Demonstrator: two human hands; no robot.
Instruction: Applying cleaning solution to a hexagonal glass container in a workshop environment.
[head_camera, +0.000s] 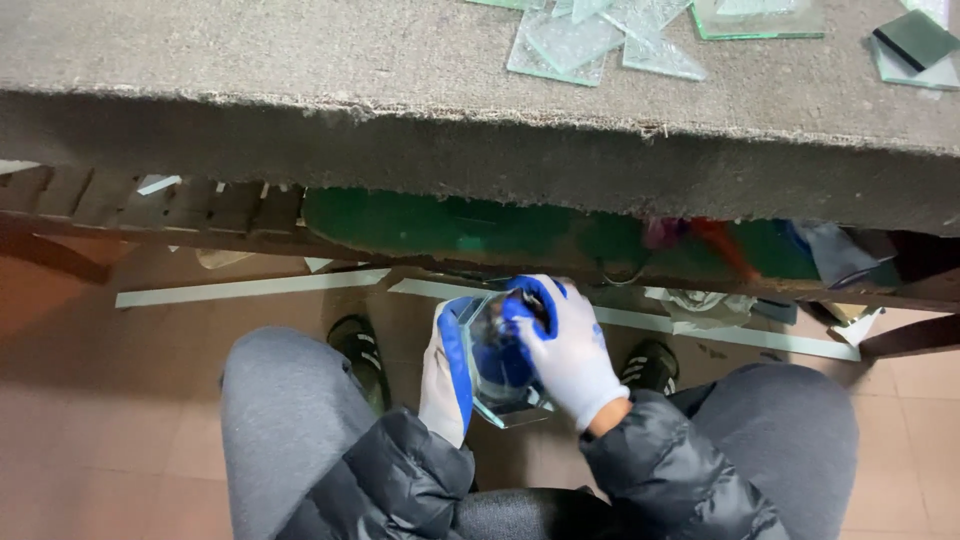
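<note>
Left hand (447, 365): in a white glove with blue palm, it supports the glass piece (497, 370) from the left side and from below; the grip is closed around the edge of the glass.
Right hand (565, 345): same kind of glove, it lies over the glass from the right, the fingers (528, 300) curled on the upper edge; the grip is also clenched on the glass.
Glass piece: a small clear pane with angled corners, held in the air between the knees, above the floor (120, 400) and in front of the worktop (400, 90), not resting on anything.
Worktop: covered with grey felt; more glass offcuts (580, 40) lie at its far side, well apart from the hands.
Under the worktop: a green sheet (440, 225) and some coloured things, not clear to me.
Floor: reddish tiles, with pale strips (240, 288) and the person's shoes (358, 345).
Risk, slipping: in my judgement the pane can slide out of the gloves if one hand loosens, and it would break on the tiles near the feet.
Risk, cutting: the edges look sharp; strong pressing at a corner may cut through the glove or crack the glass.
</note>
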